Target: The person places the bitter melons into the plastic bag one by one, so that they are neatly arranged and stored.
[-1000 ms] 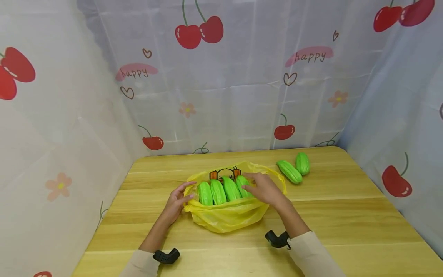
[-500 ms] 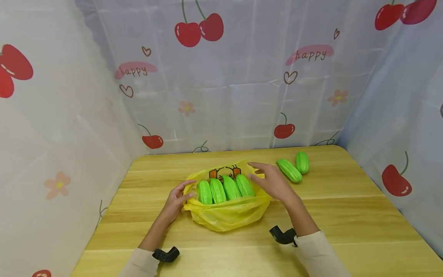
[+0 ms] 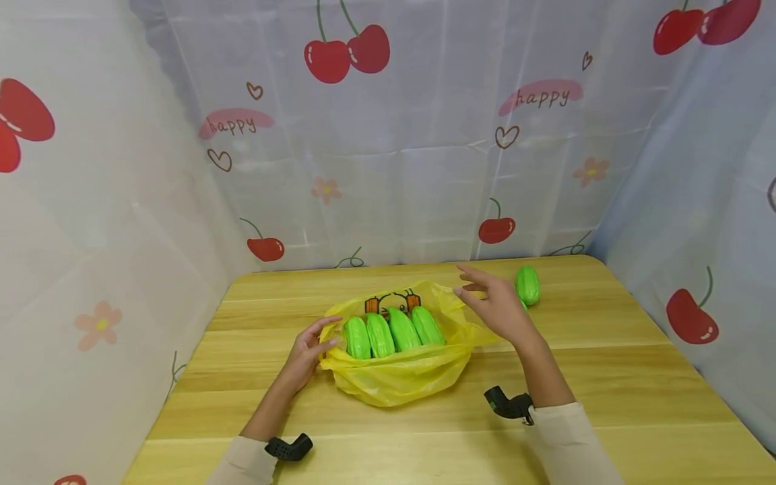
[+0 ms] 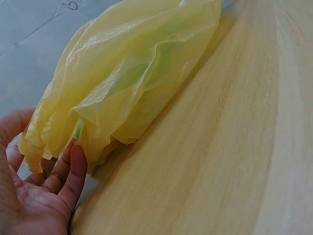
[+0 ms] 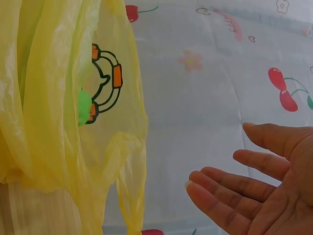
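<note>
A yellow plastic bag (image 3: 394,384) lies with its mouth spread open in the middle of the table. Several bright green ribbed gourds (image 3: 380,335) stand side by side in it. At the bag's left edge, my left hand (image 3: 305,353) holds the plastic; the left wrist view shows its fingertips (image 4: 78,154) against the bag. My right hand (image 3: 500,310) hovers beyond the bag's right handle (image 3: 481,335), fingers spread and holding nothing. Just past it, one loose gourd (image 3: 527,285) rests on the table, and a second is mostly hidden behind the hand.
The wooden table (image 3: 618,377) runs back to a white curtain (image 3: 388,168) printed with cherries, which also closes off both sides. A cartoon print (image 5: 105,81) marks the bag's far wall.
My right hand has left the rightmost gourd in the bag and moved right and away, now covering most of one loose gourd. The left hand stays at the bag's edge.
</note>
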Demonstrator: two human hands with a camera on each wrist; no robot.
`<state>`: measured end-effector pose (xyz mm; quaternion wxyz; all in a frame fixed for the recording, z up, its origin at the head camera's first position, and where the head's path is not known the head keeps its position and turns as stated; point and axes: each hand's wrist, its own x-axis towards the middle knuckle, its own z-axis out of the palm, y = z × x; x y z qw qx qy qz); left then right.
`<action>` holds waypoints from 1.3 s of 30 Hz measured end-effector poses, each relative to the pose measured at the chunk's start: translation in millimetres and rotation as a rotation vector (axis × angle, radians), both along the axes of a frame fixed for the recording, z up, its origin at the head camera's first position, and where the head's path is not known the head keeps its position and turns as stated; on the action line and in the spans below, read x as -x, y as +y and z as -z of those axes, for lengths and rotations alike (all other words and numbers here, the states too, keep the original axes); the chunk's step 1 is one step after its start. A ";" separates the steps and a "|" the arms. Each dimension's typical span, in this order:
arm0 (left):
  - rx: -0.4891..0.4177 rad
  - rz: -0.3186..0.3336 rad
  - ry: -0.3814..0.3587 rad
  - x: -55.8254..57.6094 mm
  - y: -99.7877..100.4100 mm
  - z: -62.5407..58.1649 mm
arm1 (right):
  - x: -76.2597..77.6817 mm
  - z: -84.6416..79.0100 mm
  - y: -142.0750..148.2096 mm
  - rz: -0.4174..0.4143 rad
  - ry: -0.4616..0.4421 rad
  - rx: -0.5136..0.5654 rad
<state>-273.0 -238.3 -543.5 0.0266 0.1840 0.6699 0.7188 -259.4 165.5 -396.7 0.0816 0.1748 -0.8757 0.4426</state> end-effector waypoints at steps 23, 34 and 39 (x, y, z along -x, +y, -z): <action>0.003 0.017 0.022 1.6 -2.8 2.3 | 23.9 27.3 60.7 0.159 0.030 0.035; -0.022 0.018 0.001 0.5 -0.4 1.8 | 37.8 58.7 79.1 0.184 0.008 0.039; -0.027 0.021 0.001 0.7 -0.4 1.4 | 42.7 71.8 87.6 0.195 -0.026 0.026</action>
